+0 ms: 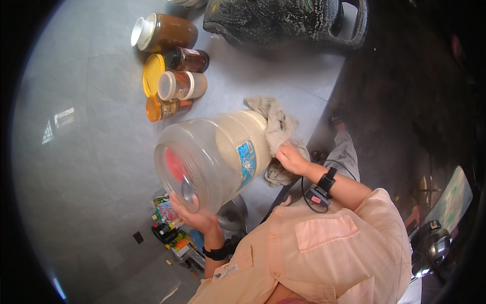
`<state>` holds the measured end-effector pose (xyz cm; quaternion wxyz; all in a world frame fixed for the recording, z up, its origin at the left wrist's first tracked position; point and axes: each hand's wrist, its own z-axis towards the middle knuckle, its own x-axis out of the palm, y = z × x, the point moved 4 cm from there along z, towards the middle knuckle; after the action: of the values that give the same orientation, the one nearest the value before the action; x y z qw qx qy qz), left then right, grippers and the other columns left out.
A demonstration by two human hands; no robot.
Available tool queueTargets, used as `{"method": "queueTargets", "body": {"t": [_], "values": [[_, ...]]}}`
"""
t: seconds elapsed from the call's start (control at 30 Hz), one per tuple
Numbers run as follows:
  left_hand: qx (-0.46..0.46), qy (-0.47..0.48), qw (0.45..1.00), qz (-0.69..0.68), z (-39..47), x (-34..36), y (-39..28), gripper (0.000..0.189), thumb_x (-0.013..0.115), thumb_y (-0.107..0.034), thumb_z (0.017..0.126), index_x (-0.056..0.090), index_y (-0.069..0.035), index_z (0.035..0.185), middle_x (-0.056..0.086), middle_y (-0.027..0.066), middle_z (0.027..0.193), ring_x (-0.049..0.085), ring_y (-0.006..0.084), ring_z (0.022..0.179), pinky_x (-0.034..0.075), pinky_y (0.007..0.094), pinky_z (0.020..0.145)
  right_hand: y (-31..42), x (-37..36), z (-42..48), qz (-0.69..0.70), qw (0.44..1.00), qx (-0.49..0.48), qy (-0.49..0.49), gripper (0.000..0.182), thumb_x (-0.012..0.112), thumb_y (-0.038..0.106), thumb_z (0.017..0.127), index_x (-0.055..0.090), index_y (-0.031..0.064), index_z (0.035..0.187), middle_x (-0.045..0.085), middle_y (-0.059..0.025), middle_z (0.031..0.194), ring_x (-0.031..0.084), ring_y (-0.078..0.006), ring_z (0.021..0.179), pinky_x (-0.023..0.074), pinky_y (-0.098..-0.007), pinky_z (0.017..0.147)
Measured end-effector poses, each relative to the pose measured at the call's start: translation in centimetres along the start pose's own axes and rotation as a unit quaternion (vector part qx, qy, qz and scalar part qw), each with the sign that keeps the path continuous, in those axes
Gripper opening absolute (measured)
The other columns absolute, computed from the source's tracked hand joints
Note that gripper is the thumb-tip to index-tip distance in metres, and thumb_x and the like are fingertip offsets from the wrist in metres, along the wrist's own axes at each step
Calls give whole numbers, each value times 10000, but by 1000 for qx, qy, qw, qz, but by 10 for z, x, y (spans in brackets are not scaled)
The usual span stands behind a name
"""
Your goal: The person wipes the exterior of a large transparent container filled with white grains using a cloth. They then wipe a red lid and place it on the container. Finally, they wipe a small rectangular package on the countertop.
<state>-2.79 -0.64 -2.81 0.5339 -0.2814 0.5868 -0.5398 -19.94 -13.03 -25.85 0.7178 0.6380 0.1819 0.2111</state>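
A large clear plastic jar with a wide open mouth stands before me, tilted. Pale contents fill its lower part, beside a blue label bearing writing. Through its mouth show a red object and a shiny metal piece, perhaps a spoon. My left hand grips the jar at its rim. Bunched in my right hand is a grey-beige cloth, pressed against the jar's base. Part of the cloth hangs below that hand.
On the grey tiled counter, several lidded jars stand in a group. Past them sits a big dark mottled object with a looped handle. Packets and bottles and a metal bowl lie on my left. A cabled device is near my right wrist.
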Motion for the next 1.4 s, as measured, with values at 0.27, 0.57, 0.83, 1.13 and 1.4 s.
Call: {"method": "queueTargets", "body": {"t": [0.27, 0.57, 0.83, 1.13, 1.4], "values": [[34, 21, 998, 45, 8, -9, 8, 464, 333, -290, 944, 366, -63, 1348, 337, 59, 1401, 294, 205, 1302, 313, 406, 995, -14, 1, 43, 47, 999, 15, -6, 337, 350, 133, 887, 533, 40, 1153, 477, -187, 1210, 407, -351, 1121, 286, -422, 967], [-45, -5, 980, -195, 4, 2, -2, 539, 533, -21, 840, 339, 15, 1341, 337, 115, 1387, 340, 245, 1270, 318, 377, 1024, -21, 12, 121, -9, 995, -3, 96, 193, 480, 104, 770, 569, -61, 817, 593, -242, 850, 574, -362, 808, 440, -418, 718], [50, 12, 999, -18, 8, -13, 10, 559, 536, 63, 809, 345, 36, 1333, 325, 130, 1384, 362, 241, 1252, 342, 357, 1017, 55, 10, 15, 65, 978, 41, 193, 237, 417, 174, 871, 566, -7, 907, 552, -235, 945, 503, -378, 915, 348, -461, 891], [117, 42, 984, 126, 5, -11, 6, 473, 423, -41, 885, 350, -10, 1351, 316, 97, 1394, 326, 231, 1282, 355, 338, 997, 52, 12, 22, -35, 987, -123, -99, 251, 418, 176, 864, 541, -42, 884, 554, -229, 909, 502, -388, 907, 402, -440, 799], [-17, 2, 999, -36, 2, 5, -3, 498, 305, -301, 946, 330, -41, 1370, 290, 45, 1429, 280, 194, 1310, 315, 349, 1003, 45, 3, 151, -2, 983, -65, 172, 258, 370, 153, 866, 552, -26, 832, 573, -208, 838, 523, -357, 814, 408, -423, 748]]}}
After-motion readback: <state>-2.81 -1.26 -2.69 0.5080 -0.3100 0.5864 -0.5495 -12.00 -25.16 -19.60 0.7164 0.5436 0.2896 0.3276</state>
